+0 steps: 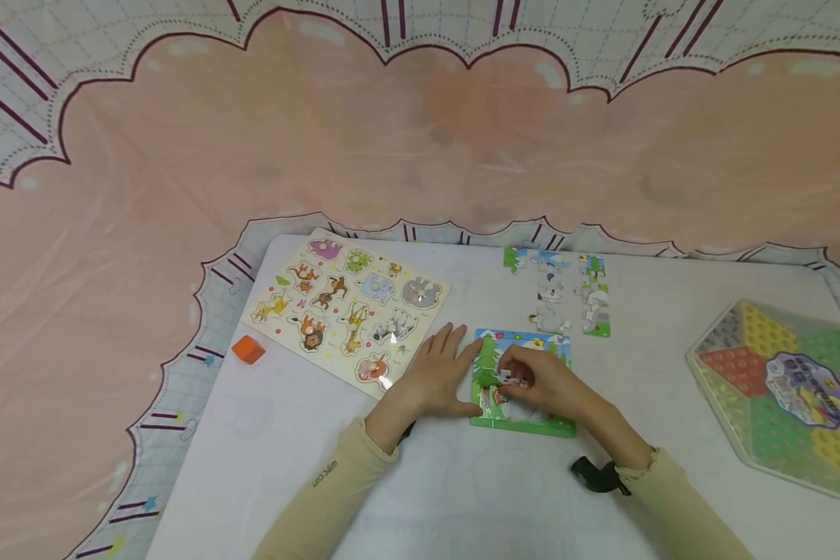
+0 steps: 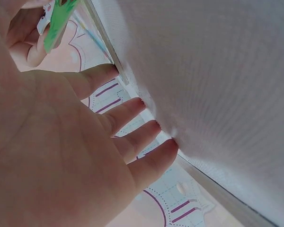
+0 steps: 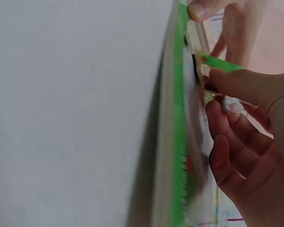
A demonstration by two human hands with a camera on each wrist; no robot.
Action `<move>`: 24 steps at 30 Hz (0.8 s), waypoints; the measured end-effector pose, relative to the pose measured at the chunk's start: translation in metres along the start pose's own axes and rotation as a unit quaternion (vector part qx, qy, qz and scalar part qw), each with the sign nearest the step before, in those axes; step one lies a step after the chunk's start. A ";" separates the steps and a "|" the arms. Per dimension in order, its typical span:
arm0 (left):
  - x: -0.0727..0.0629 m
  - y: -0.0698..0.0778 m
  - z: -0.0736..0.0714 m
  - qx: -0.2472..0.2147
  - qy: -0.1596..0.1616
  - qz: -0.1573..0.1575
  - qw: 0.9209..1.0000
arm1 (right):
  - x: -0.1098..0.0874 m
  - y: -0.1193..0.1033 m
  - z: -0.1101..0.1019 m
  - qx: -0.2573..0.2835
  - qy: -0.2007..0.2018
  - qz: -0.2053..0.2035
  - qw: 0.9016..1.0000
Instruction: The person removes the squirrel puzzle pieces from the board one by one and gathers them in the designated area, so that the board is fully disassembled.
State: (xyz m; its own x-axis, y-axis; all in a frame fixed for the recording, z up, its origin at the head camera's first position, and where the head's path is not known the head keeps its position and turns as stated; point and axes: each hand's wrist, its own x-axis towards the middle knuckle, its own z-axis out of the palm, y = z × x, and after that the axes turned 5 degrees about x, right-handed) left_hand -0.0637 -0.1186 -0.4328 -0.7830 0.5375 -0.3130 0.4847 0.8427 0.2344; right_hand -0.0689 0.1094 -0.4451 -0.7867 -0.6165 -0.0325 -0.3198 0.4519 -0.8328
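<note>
A small picture jigsaw board (image 1: 525, 427) with a green lower border lies in front of me. My left hand (image 1: 435, 383) rests beside it, palm down with fingers spread, its thumb and index finger at the board's left edge. Over the board, my right hand (image 1: 549, 383) pinches a jigsaw piece (image 3: 222, 62) between thumb and fingers. That piece, partly green, also shows tilted in the left wrist view. Fingers hide part of the piece and of the board's picture.
Loose jigsaw pieces (image 1: 550, 295) lie behind the board. Back left is an animal peg puzzle (image 1: 336, 311), with an orange block (image 1: 248, 349) next to it. A hexagonal game board (image 1: 763, 389) lies at the right. A black strap (image 1: 597, 475) is by the right wrist.
</note>
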 end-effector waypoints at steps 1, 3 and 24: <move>0.000 0.000 0.000 -0.001 0.000 0.000 1.000 | 0.000 0.000 0.001 -0.002 -0.003 -0.003 1.000; 0.000 0.000 0.000 -0.002 -0.001 -0.001 1.000 | 0.000 0.000 0.002 0.000 -0.008 -0.006 1.000; -0.001 0.000 -0.001 0.002 0.002 0.003 1.000 | 0.000 0.004 0.007 0.051 0.006 -0.021 0.998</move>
State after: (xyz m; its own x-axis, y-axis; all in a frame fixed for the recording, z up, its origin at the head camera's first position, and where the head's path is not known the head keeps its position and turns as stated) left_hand -0.0636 -0.1186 -0.4312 -0.7815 0.5427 -0.3078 0.4915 0.8394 0.2322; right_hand -0.0662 0.1069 -0.4523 -0.7809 -0.6246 0.0094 -0.2968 0.3577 -0.8854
